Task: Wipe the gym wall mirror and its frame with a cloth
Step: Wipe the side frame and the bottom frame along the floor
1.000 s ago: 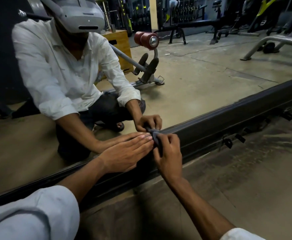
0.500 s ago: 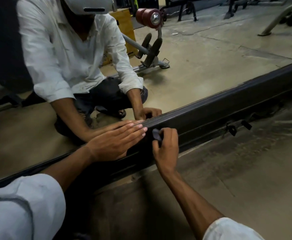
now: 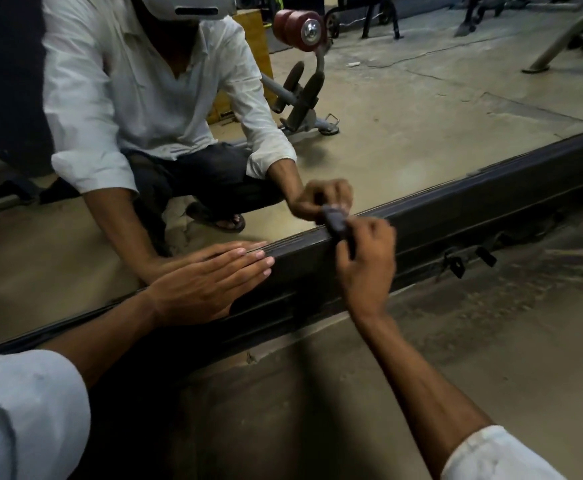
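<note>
While the left hand (image 3: 210,275) lies flat on the sloping face of the frame (image 3: 490,206), fingers straight and together and fingertips reaching the frame's far edge, the right hand (image 3: 366,265) pinches a small dark cloth (image 3: 335,224) between its curled fingers and thumb. The cloth sits on the frame's top edge, to the right of the left hand's fingertips. The picture is blurred there, so whether the cloth also touches the glass cannot be told. The two hands are near each other but apart.

The frame is a dark bar running from the near left to the far right along the foot of the mirror (image 3: 439,109). A white sleeve (image 3: 23,410) covers the left arm at the near left corner, and a white cuff (image 3: 501,455) shows at the near right. On the near side of the frame lies a dusty concrete floor (image 3: 421,358). Two small black clips (image 3: 454,265) stand at the frame's base, to the right of the right hand.

The mirror reflects a crouching person in a white shirt, both hands doubled in the glass. Behind them it shows a gym machine with red roller pads (image 3: 297,29) and a wooden box (image 3: 250,39).
</note>
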Demonstrator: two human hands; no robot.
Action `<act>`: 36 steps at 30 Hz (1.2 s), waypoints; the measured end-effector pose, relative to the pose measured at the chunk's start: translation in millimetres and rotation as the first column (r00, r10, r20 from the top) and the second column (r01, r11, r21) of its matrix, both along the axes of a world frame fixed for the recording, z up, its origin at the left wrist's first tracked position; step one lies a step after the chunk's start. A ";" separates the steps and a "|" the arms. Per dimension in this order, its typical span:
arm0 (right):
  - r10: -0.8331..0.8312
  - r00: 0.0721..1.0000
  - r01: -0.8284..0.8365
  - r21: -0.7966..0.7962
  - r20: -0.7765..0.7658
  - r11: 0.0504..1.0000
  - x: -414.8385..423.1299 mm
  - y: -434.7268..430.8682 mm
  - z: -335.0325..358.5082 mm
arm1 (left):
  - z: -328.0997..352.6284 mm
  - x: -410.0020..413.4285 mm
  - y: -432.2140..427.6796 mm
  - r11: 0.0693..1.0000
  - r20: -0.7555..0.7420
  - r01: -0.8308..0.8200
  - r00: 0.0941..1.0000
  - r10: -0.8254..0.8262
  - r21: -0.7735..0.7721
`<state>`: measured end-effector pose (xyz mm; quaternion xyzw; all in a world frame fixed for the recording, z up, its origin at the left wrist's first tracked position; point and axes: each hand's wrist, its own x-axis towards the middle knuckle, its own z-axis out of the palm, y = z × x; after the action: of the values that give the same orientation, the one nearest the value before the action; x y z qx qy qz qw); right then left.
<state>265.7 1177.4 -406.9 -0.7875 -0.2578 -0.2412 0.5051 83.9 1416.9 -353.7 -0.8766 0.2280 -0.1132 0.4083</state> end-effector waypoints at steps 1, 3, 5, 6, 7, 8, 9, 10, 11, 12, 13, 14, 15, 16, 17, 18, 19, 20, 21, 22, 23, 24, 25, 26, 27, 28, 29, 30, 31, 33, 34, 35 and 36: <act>-0.065 0.996 0.067 0.035 -0.062 0.997 7.2 -2.1 0.0 | -1.0 1.1 0.2 1.000 0.017 0.007 1.000 -0.007 0.000; -0.012 1.000 0.012 0.000 0.005 1.000 -0.2 3.4 -2.3 | -2.2 2.1 2.7 1.000 0.031 0.016 0.999 -0.016 -0.006; 0.232 0.949 -0.200 -0.161 0.215 0.967 -23.6 13.5 -2.3 | -2.6 3.6 2.4 1.000 0.030 0.018 0.999 -0.018 -0.002; 0.348 0.897 -0.277 -0.267 0.273 0.923 -32.7 15.7 -1.4 | -2.2 4.2 0.8 1.000 0.029 0.016 0.999 -0.016 0.000; 0.410 0.860 -0.306 -0.335 0.304 0.891 -35.4 15.3 1.1 | -2.5 2.2 -0.6 1.000 0.023 0.011 1.000 -0.011 -0.007; 0.400 0.857 -0.292 -0.335 0.324 0.896 -30.1 13.9 6.5 | -3.5 1.1 0.5 1.000 0.022 0.005 1.000 -0.005 -0.014; 0.331 0.892 -0.249 -0.276 0.308 0.928 -18.3 8.9 9.9 | -5.8 -1.1 1.3 1.000 0.016 -0.003 1.000 0.003 -0.024; 0.211 0.948 -0.168 -0.189 0.237 0.968 -2.7 1.0 13.2 | -5.2 -1.8 1.9 0.999 0.006 -0.007 1.000 0.007 -0.032; 0.058 0.990 -0.045 -0.097 0.132 0.994 14.7 -6.8 14.3 | -3.3 -0.3 2.9 0.999 -0.002 0.000 1.000 0.000 -0.037; -0.079 0.997 0.079 -0.040 0.011 0.996 27.7 -13.5 12.4 | -1.8 2.2 3.4 0.999 -0.001 0.010 1.000 -0.010 -0.035; -0.164 0.984 0.162 -0.038 -0.072 0.986 32.1 -14.7 8.6 | -2.0 3.7 3.8 0.999 0.001 0.018 1.000 -0.018 -0.036; -0.173 0.980 0.169 -0.051 -0.096 0.984 26.7 -11.6 5.8 | -3.0 3.0 4.2 0.999 -0.007 0.014 1.000 -0.014 -0.047; -0.108 0.993 0.104 -0.063 -0.052 0.993 13.4 -5.7 4.1 | -4.2 1.2 5.4 0.998 -0.021 0.005 1.000 -0.006 -0.060; 0.009 1.000 -0.007 -0.097 0.019 0.995 -4.6 0.7 4.3 | -3.3 -0.6 5.4 0.998 -0.035 -0.006 0.999 0.003 -0.063; 0.142 0.987 -0.130 -0.155 0.070 0.979 -22.2 4.5 5.7 | -0.8 -2.0 3.6 0.998 -0.046 -0.015 0.999 0.012 -0.069; 0.245 0.965 -0.220 -0.219 0.096 0.951 -33.9 5.9 6.2 | 1.8 -1.5 0.0 0.997 -0.056 -0.018 0.998 0.014 -0.076; 0.272 0.955 -0.239 -0.247 0.113 0.939 -36.7 6.2 5.6 | 3.0 1.0 -5.4 0.997 -0.067 -0.016 0.998 0.011 -0.080; 0.210 0.973 -0.188 -0.206 0.091 0.960 -32.7 6.0 3.7 | 3.4 6.6 -12.1 0.997 -0.072 -0.017 0.997 0.012 -0.076; 0.078 0.997 -0.076 -0.115 0.008 0.990 -25.2 5.9 -1.3 | 3.1 15.1 -19.7 0.998 -0.065 -0.012 0.998 0.008 -0.068; -0.075 0.988 0.075 -0.009 -0.137 0.997 -18.4 4.7 -5.2 | 2.3 25.9 -27.7 0.998 -0.047 0.006 0.999 -0.009 -0.059; -0.182 0.946 0.206 0.064 -0.267 0.976 -13.8 3.9 -9.7 | 1.2 38.4 -35.2 0.998 -0.033 0.028 0.999 -0.029 -0.049; -0.210 0.923 0.252 0.094 -0.323 0.963 -15.3 5.6 -14.4 | 0.9 50.3 -42.3 0.998 -0.025 0.043 0.999 -0.044 -0.043; -0.174 0.936 0.209 0.087 -0.307 0.974 -22.8 11.1 -20.0 | 1.2 60.7 -46.3 0.997 -0.018 0.053 0.998 -0.054 -0.050; -0.102 0.959 0.121 0.056 -0.264 0.991 -35.3 18.0 -24.7 | 1.3 68.6 -46.7 0.996 -0.010 0.059 0.998 -0.059 -0.065; -0.018 0.976 0.023 0.021 -0.216 1.000 -48.9 25.1 -29.5 | 0.2 74.0 -44.6 0.995 0.001 0.065 0.998 -0.065 -0.079; 0.056 0.979 -0.058 -0.004 -0.195 0.998 -59.0 29.9 -35.2 | -1.9 77.7 -42.6 0.993 0.015 0.073 0.997 -0.072 -0.090; 0.095 0.978 -0.099 -0.012 -0.188 0.995 -64.3 32.5 -40.7 | -4.2 79.4 -41.5 0.992 0.021 0.080 0.997 -0.079 -0.100; 0.097 0.976 -0.097 0.009 -0.195 0.995 -64.8 33.9 -45.8 | -6.1 79.5 -41.3 0.991 0.015 0.084 0.996 -0.083 -0.107; 0.055 0.972 -0.045 0.046 -0.229 0.998 -61.6 34.4 -47.9 | -9.2 79.1 -41.3 0.989 0.009 0.083 0.997 -0.082 -0.119; -0.117 0.922 0.192 0.174 -0.370 0.966 -45.1 32.7 -44.9 | -14.0 79.4 -40.1 0.986 0.011 0.081 0.997 -0.081 -0.142; -0.189 0.864 0.327 0.234 -0.467 0.916 -33.2 30.1 -38.8 | -13.7 80.0 -40.3 0.984 0.008 0.081 0.997 -0.081 -0.158; -0.222 0.815 0.409 0.262 -0.535 0.874 -23.4 26.9 -30.4 | -13.5 80.3 -40.2 0.982 -0.004 0.080 0.997 -0.082 -0.171; -0.238 0.810 0.426 0.259 -0.536 0.867 -17.6 26.1 -21.8 | -13.7 79.9 -40.5 0.980 -0.022 0.075 0.997 -0.081 -0.182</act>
<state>248.0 1203.5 -428.7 -0.7467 0.0721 -0.1648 0.6403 163.8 1376.4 -367.5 -0.9021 0.2569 -0.1365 0.3187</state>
